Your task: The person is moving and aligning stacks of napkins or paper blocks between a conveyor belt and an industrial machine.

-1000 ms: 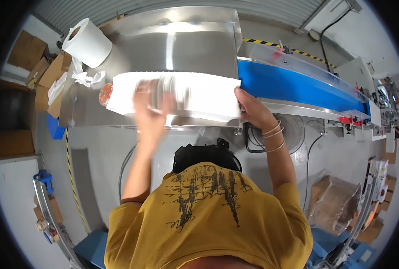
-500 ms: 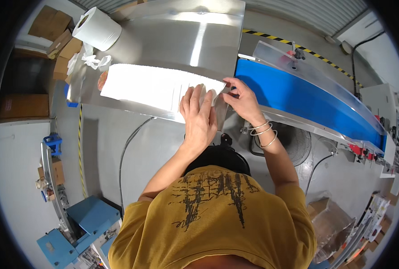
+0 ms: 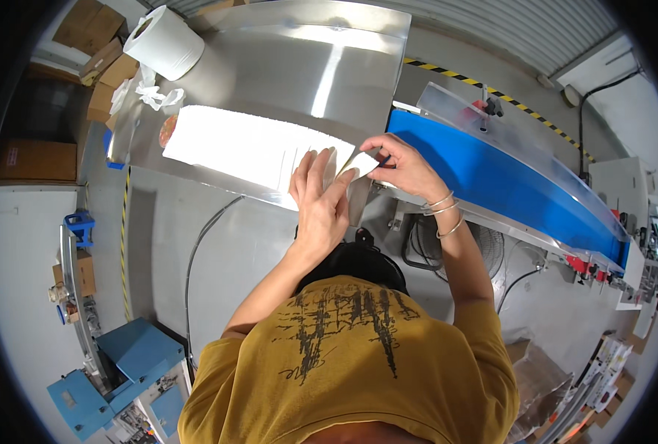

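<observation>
A long row of overlapping white paper-like pieces point(image 3: 225, 140) lies along the near side of a metal table. My left hand point(image 3: 320, 203) rests on its right end, fingers stretched over the top and thumb beside the end piece. Between the thumb and fingers of my right hand point(image 3: 407, 169) is the edge of a small white piece point(image 3: 360, 164). This piece tilts away from the row, with a narrow gap between them. Whether it is a single sheet or several together, I cannot tell.
To the right, a blue conveyor belt point(image 3: 507, 196) with a clear side guard adjoins the metal table point(image 3: 270, 70). A large white paper roll point(image 3: 164, 43) and crumpled white tissue point(image 3: 151, 92) sit at the far left. A round floor fan point(image 3: 484, 251) stands under the belt.
The end piece has come apart from the row and now leans to the right, pinched in my right hand. My left hand has shifted slightly left on the row.
</observation>
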A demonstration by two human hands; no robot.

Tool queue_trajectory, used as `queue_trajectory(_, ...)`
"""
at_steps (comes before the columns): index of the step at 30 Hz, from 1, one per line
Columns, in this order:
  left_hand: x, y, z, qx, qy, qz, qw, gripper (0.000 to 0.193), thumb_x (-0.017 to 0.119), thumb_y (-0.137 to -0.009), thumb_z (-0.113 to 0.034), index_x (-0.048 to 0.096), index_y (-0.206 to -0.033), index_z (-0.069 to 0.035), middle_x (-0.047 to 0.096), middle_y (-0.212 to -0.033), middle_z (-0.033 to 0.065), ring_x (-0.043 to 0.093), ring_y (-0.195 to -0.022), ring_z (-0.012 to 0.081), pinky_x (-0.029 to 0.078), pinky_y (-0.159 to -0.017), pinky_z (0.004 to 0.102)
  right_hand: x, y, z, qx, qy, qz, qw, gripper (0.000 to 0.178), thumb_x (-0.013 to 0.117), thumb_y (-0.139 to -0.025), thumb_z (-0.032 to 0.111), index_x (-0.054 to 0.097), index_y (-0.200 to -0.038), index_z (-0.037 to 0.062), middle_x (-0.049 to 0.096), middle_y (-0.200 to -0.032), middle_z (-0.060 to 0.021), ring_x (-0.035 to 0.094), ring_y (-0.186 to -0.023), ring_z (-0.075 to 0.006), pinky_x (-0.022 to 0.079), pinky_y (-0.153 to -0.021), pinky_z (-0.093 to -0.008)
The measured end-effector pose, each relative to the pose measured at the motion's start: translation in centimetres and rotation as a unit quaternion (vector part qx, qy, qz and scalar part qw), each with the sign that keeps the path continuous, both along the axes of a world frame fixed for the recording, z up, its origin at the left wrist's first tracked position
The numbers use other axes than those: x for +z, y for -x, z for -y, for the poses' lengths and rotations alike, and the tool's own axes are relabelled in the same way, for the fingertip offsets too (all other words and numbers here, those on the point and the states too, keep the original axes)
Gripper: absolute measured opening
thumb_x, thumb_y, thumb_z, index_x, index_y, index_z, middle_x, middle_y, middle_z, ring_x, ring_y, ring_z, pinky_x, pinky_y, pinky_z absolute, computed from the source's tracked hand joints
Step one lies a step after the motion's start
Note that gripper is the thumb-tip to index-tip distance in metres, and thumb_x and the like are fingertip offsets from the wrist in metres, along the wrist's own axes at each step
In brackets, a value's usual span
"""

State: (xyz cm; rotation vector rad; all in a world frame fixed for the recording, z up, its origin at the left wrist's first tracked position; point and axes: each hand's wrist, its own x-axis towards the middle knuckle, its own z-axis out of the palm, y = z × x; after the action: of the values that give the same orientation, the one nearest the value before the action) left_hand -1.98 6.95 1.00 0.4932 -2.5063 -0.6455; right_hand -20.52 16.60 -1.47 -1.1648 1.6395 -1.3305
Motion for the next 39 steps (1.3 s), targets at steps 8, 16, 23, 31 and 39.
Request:
queue_trajectory(8, -0.2, -0.2, 0.6, 0.02, 0.029, -0.017, 0.999, 0.042, 0.06, -0.077, 0.004, 0.062, -0.118, -0.004, 0.037, -0.138, 0.0243, 0.029, -0.13, 0.0459, 0.024, -0.105, 0.0544, -2.3, 3.1, -3.2, -0.172, -0.022, 0.095, 0.98, 0.029, 0.058, -0.096, 0.024, 0.053, -0.112, 0.0006, 0.06, -0.098, -0.0024, 0.054, -0.083, -0.0061, 0.047, -0.076, -0.0233)
queue_trajectory(16, -0.9, -0.1, 0.8, 0.041, 0.047, -0.009, 0.998, 0.046, 0.058, -0.076, 0.007, 0.058, -0.122, -0.002, 0.037, -0.138, 0.0219, 0.03, -0.131, 0.0432, 0.023, -0.106, 0.0539, -5.8, 8.5, -11.3, -0.518, -0.237, -0.134, 0.811, 0.053, 0.063, -0.087, 0.044, 0.057, -0.107, -0.0049, 0.062, -0.099, -0.0262, 0.059, -0.096, -0.0354, 0.046, -0.084, -0.0388)
queue_trajectory(23, -0.9, -0.4, 1.1, 0.038, 0.046, -0.009, 0.998, 0.04, 0.061, -0.076, 0.006, 0.066, -0.113, -0.009, 0.042, -0.137, 0.0205, 0.031, -0.132, 0.0442, 0.022, -0.106, 0.0536, 0.5, 1.9, -3.3, -0.134, 0.005, -0.243, 0.961, 0.045, 0.078, -0.072, 0.015, 0.06, -0.113, 0.0093, 0.056, -0.119, -0.0107, 0.055, -0.107, -0.029, 0.046, -0.09, -0.0367)
queue_trajectory(31, -0.9, -1.1, 1.8, 0.06, 0.055, 0.002, 0.997, 0.04, 0.064, -0.077, -0.001, 0.063, -0.116, -0.009, 0.033, -0.143, 0.0214, 0.025, -0.134, 0.0455, 0.021, -0.106, 0.0558, -3.9, 2.4, -2.5, -0.135, -0.072, 0.1, 0.983, 0.03, 0.061, -0.093, 0.023, 0.057, -0.112, -0.0002, 0.06, -0.106, -0.0098, 0.056, -0.097, -0.0158, 0.045, -0.088, -0.0314)
queue_trajectory(39, -1.1, -1.4, 2.4, 0.072, 0.064, -0.014, 0.995, 0.044, 0.063, -0.081, 0.002, 0.059, -0.123, -0.008, 0.038, -0.142, 0.0173, 0.029, -0.134, 0.0413, 0.025, -0.107, 0.0508, -8.3, 9.9, -12.7, -0.544, -0.281, -0.277, 0.741, 0.055, 0.064, -0.087, 0.043, 0.054, -0.114, -0.0034, 0.062, -0.099, -0.0223, 0.06, -0.088, -0.0345, 0.048, -0.079, -0.0379)
